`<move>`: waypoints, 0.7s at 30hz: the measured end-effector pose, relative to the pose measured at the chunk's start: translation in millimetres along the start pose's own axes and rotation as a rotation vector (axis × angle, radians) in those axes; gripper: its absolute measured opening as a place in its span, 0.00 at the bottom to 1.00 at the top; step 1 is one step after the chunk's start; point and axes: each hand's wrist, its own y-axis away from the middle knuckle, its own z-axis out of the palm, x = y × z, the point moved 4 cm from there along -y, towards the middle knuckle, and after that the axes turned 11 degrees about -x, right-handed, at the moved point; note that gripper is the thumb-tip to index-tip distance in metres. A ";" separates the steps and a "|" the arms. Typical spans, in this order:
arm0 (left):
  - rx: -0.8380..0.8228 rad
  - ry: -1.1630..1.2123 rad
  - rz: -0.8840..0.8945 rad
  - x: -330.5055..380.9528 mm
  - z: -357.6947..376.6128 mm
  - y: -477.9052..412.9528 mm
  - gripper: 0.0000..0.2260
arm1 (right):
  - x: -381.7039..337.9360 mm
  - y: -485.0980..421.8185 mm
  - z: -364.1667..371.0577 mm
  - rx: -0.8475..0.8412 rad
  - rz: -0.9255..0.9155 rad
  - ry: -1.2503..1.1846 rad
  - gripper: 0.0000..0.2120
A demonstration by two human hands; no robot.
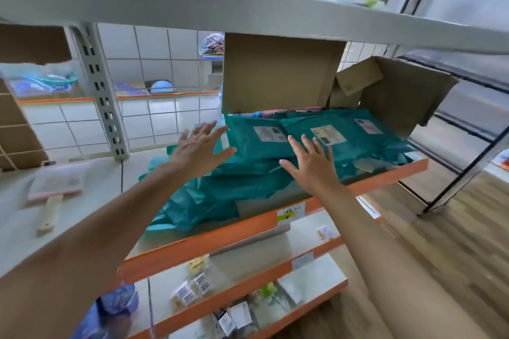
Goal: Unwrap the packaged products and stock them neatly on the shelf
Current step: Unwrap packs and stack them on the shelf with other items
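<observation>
A heap of teal plastic mailer packages (341,135) with white labels lies on an orange-edged shelf (385,177) in the middle of the view. More teal wrapping (198,201) spills toward the shelf's front left. My left hand (199,146) hovers above the pile's left side with fingers spread and nothing in it. Over the front of the pile, my right hand (311,164) has its palm down and fingers apart, and it holds nothing either.
An open cardboard box (278,74) with raised flaps stands behind the packages. A pink-headed brush (55,187) lies on the shelf to the left. Lower orange-edged shelves (248,267) carry small packaged goods. A grey slotted upright (102,91) stands left; a black wire rack (468,162) stands right.
</observation>
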 end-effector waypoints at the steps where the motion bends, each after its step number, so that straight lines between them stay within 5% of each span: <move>1: 0.010 0.002 0.007 3.5 -2.7 -10.1 0.28 | 6.0 -7.1 -3.3 0.012 0.002 -0.003 0.31; 7: 0.043 -0.032 0.068 34.1 -11.4 -70.4 0.28 | 50.4 -41.7 -13.2 0.039 0.039 0.020 0.29; 21: -0.290 -0.023 -0.111 51.1 25.6 -155.5 0.25 | 127.2 -145.7 -23.6 -0.160 -0.077 0.009 0.29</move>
